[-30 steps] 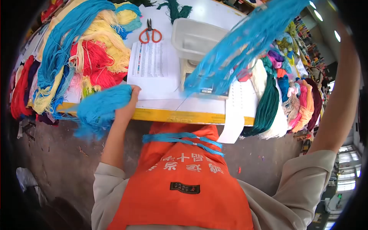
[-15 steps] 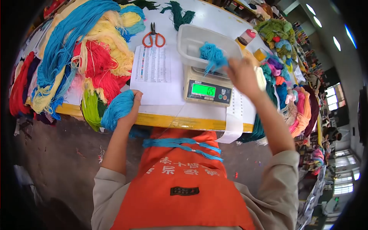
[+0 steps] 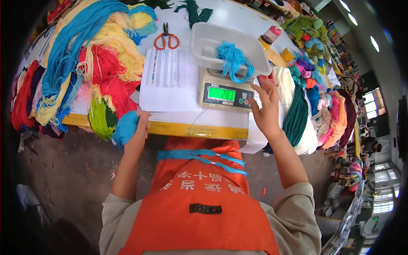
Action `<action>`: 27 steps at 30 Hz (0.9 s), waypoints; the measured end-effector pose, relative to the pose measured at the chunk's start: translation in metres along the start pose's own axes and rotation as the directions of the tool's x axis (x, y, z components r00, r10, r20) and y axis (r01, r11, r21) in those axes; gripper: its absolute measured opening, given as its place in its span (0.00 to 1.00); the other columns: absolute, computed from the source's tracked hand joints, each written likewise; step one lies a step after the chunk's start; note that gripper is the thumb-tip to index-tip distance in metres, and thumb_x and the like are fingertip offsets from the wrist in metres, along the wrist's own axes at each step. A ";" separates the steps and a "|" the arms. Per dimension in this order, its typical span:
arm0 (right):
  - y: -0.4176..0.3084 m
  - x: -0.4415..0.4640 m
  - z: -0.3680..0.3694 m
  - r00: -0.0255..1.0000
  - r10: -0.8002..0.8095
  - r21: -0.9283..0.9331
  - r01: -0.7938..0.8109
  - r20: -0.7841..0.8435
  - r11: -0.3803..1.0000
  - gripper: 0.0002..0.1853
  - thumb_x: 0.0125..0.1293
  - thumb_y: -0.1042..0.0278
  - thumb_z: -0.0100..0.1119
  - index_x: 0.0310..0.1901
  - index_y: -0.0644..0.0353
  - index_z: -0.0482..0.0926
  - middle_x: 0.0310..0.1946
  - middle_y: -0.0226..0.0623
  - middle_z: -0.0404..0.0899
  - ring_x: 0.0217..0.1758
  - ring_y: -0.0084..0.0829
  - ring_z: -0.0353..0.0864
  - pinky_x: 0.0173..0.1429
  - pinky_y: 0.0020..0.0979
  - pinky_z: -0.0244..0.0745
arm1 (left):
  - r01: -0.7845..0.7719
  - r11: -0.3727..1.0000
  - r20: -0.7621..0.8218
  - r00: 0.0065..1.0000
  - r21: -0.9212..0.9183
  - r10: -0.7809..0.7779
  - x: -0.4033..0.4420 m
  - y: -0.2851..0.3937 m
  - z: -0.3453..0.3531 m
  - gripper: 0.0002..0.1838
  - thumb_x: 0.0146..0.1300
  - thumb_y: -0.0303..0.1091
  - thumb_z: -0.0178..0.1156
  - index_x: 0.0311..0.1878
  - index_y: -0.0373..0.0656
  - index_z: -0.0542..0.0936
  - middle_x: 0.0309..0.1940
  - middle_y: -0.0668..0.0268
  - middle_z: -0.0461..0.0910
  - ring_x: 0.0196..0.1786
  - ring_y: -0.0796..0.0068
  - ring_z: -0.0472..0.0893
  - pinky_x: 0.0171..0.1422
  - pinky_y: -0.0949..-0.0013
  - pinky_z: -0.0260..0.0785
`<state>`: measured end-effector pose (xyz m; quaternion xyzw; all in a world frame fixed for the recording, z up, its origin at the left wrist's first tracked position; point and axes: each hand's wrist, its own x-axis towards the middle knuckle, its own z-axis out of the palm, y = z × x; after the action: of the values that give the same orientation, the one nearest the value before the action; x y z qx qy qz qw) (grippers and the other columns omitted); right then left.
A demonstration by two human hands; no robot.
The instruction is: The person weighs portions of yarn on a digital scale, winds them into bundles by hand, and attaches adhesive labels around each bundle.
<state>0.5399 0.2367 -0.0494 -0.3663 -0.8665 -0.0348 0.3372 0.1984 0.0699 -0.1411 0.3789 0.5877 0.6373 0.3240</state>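
Note:
My left hand (image 3: 142, 129) is wrapped around a skein of blue yarn (image 3: 125, 129) at the table's front edge. A loose bundle of blue yarn (image 3: 231, 57) lies in a translucent plastic tub (image 3: 200, 36), its tail draped over the near rim. Beneath the tub is a digital scale (image 3: 205, 97), whose green display (image 3: 221, 93) seems to read 28.3. Just right of the scale's buttons hovers my right hand (image 3: 268, 108), empty, with fingers apart. Blue yarn strands (image 3: 187, 155) are tied across the orange apron (image 3: 199, 182).
Scissors with red handles (image 3: 166, 39) rest above a printed colour chart (image 3: 163, 78). Piles of coloured yarn (image 3: 102, 63) fill the left side. At right hang more skeins (image 3: 295, 119), near a bottle with a pink cap (image 3: 272, 34). A paper strip (image 3: 255, 138) hangs over the edge.
My right hand has let go of the blue yarn in the tub and moved down beside the scale. The display has risen from about 0.5. My left hand keeps its skein.

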 end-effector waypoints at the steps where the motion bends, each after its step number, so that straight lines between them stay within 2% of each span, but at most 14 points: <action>1: 0.001 0.003 0.001 1.000 -0.001 0.000 0.001 -0.003 1.000 0.26 0.53 0.81 0.68 0.55 0.58 0.78 0.61 0.44 0.70 0.53 0.41 0.76 0.58 0.40 0.66 | -0.039 0.999 0.006 0.999 -0.016 0.040 -0.009 0.005 -0.003 0.08 0.73 0.31 0.57 0.42 0.36 0.80 0.21 0.70 0.73 0.17 0.87 0.64 0.21 0.80 0.54; 4: 0.007 0.012 0.009 1.000 0.022 0.046 -0.022 0.003 0.999 0.27 0.51 0.82 0.68 0.55 0.57 0.78 0.63 0.45 0.68 0.56 0.43 0.74 0.61 0.41 0.66 | -0.050 0.990 -0.058 0.997 -0.129 0.043 -0.030 0.019 -0.015 0.06 0.72 0.29 0.57 0.42 0.36 0.80 0.20 0.70 0.73 0.15 0.86 0.64 0.19 0.80 0.52; 6: 0.004 0.021 0.013 1.000 -0.018 -0.072 0.018 0.005 0.997 0.27 0.51 0.81 0.69 0.55 0.55 0.78 0.64 0.45 0.66 0.61 0.45 0.71 0.65 0.44 0.63 | -0.037 0.987 -0.051 0.998 -0.154 0.030 -0.037 0.025 -0.024 0.07 0.72 0.30 0.58 0.42 0.36 0.80 0.21 0.69 0.74 0.15 0.86 0.64 0.19 0.80 0.52; 8: -0.002 0.029 0.021 1.000 -0.012 -0.140 0.016 0.029 0.990 0.26 0.51 0.80 0.69 0.54 0.54 0.79 0.65 0.45 0.66 0.63 0.46 0.69 0.66 0.47 0.61 | 0.056 0.954 0.062 0.997 -0.295 -0.039 -0.044 0.044 -0.029 0.08 0.72 0.32 0.58 0.41 0.36 0.80 0.21 0.68 0.75 0.15 0.86 0.63 0.19 0.80 0.51; 13: -0.013 0.036 0.039 0.997 -0.071 -0.334 0.078 0.034 0.939 0.19 0.52 0.74 0.70 0.47 0.55 0.79 0.65 0.45 0.66 0.66 0.49 0.66 0.70 0.53 0.53 | 0.012 0.970 0.310 0.949 -0.244 0.066 -0.052 0.080 -0.011 0.09 0.71 0.31 0.57 0.41 0.35 0.81 0.21 0.66 0.78 0.14 0.86 0.64 0.18 0.79 0.53; 15: -0.029 0.033 0.034 0.987 -0.158 -0.233 0.152 -0.006 0.960 0.15 0.52 0.70 0.71 0.41 0.57 0.78 0.61 0.41 0.70 0.67 0.49 0.65 0.67 0.57 0.52 | 0.021 0.960 0.368 0.926 -0.281 0.087 -0.049 0.084 0.003 0.09 0.70 0.29 0.56 0.42 0.34 0.82 0.22 0.66 0.79 0.14 0.86 0.66 0.19 0.79 0.55; 17: -0.057 0.023 0.023 0.990 -0.133 0.031 0.132 0.048 0.991 0.12 0.56 0.68 0.70 0.37 0.58 0.76 0.43 0.42 0.76 0.56 0.51 0.73 0.58 0.52 0.62 | 0.158 0.948 0.433 0.901 -0.278 -0.023 -0.043 0.077 0.020 0.08 0.70 0.29 0.57 0.42 0.36 0.83 0.20 0.67 0.78 0.15 0.86 0.67 0.19 0.79 0.56; 18: -0.072 0.016 0.015 0.987 -0.120 0.178 0.100 0.106 0.979 0.10 0.58 0.69 0.68 0.37 0.59 0.76 0.37 0.43 0.77 0.49 0.52 0.77 0.52 0.50 0.67 | 0.197 0.972 0.447 0.886 -0.130 -0.120 -0.039 0.078 0.031 0.08 0.70 0.29 0.58 0.44 0.37 0.84 0.25 0.67 0.80 0.22 0.83 0.73 0.25 0.78 0.63; 20: -0.112 0.001 0.001 0.934 0.012 0.505 -0.204 0.358 0.839 0.08 0.62 0.69 0.64 0.38 0.60 0.75 0.30 0.48 0.77 0.36 0.55 0.80 0.38 0.48 0.72 | -0.257 0.966 0.309 0.916 -0.037 0.256 -0.037 0.087 0.064 0.08 0.70 0.29 0.60 0.47 0.37 0.84 0.33 0.66 0.81 0.32 0.80 0.79 0.36 0.74 0.71; 21: -0.122 -0.005 -0.007 0.915 -0.074 0.505 -0.150 0.397 0.850 0.08 0.63 0.68 0.63 0.39 0.60 0.75 0.30 0.49 0.78 0.34 0.55 0.80 0.36 0.49 0.73 | -0.089 0.995 0.380 0.920 -0.044 0.099 -0.040 0.084 0.064 0.11 0.68 0.29 0.63 0.51 0.37 0.83 0.39 0.63 0.82 0.42 0.73 0.81 0.47 0.70 0.73; 23: -0.133 -0.016 -0.021 0.796 -0.228 0.574 -0.175 0.560 0.800 0.10 0.63 0.67 0.63 0.42 0.59 0.75 0.30 0.51 0.79 0.35 0.55 0.81 0.36 0.49 0.75 | -0.609 0.793 0.369 0.736 -0.005 0.568 -0.033 0.098 0.083 0.14 0.71 0.32 0.59 0.56 0.37 0.80 0.45 0.64 0.81 0.40 0.78 0.79 0.33 0.74 0.69; 24: -0.132 -0.021 -0.025 0.808 -0.211 0.605 -0.212 0.551 0.767 0.09 0.63 0.68 0.62 0.42 0.60 0.75 0.30 0.51 0.79 0.34 0.54 0.81 0.36 0.48 0.75 | -0.709 0.705 0.459 0.622 -0.014 0.634 -0.025 0.103 0.089 0.17 0.70 0.32 0.59 0.61 0.40 0.79 0.48 0.61 0.81 0.48 0.73 0.80 0.36 0.70 0.72; 25: -0.131 -0.027 -0.029 0.817 -0.196 0.636 -0.246 0.542 0.732 0.08 0.63 0.69 0.61 0.42 0.60 0.75 0.31 0.51 0.80 0.34 0.54 0.81 0.36 0.48 0.74 | -0.701 0.712 0.474 0.616 -0.033 0.629 -0.027 0.104 0.092 0.17 0.70 0.32 0.59 0.61 0.40 0.79 0.48 0.61 0.81 0.48 0.73 0.80 0.36 0.70 0.72; 27: -0.115 -0.038 -0.032 0.793 -0.040 0.608 -0.433 0.608 0.666 0.09 0.63 0.68 0.63 0.41 0.63 0.77 0.33 0.48 0.81 0.33 0.46 0.83 0.35 0.40 0.75 | -0.698 0.691 0.747 0.558 0.187 0.362 -0.034 0.103 0.096 0.18 0.69 0.31 0.59 0.61 0.40 0.78 0.43 0.61 0.81 0.43 0.73 0.82 0.39 0.67 0.74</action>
<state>0.5015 0.1202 -0.0261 -0.2926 -0.8199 0.4589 0.1775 0.3011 0.0789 -0.0397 0.8067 0.4195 0.3689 0.1925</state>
